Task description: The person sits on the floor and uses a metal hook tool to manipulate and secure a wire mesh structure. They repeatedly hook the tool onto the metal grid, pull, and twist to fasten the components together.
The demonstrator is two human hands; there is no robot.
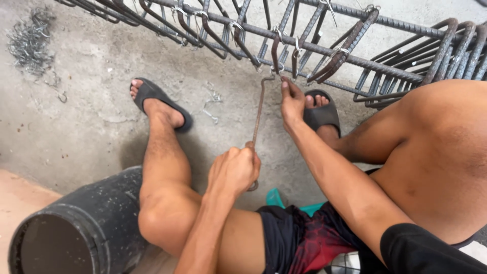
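Observation:
My left hand (234, 170) is shut around the handle of a rusty hook-shaped tying tool (258, 114), whose bent tip reaches up to a joint of the rebar cage (314, 48). My right hand (291, 101) pinches the thin tie wire (278, 71) at that same joint, just right of the tool's tip. The cage lies across the top of the view, long bars crossed by bent stirrups, with several wire ties along it. I sit with both legs spread on the ground below it.
A black bucket (76, 228) lies on its side at the lower left by my left knee. A heap of cut tie wires (28, 43) sits at the upper left, and loose wire scraps (210, 106) lie on the concrete floor (76, 122) between my sandalled feet.

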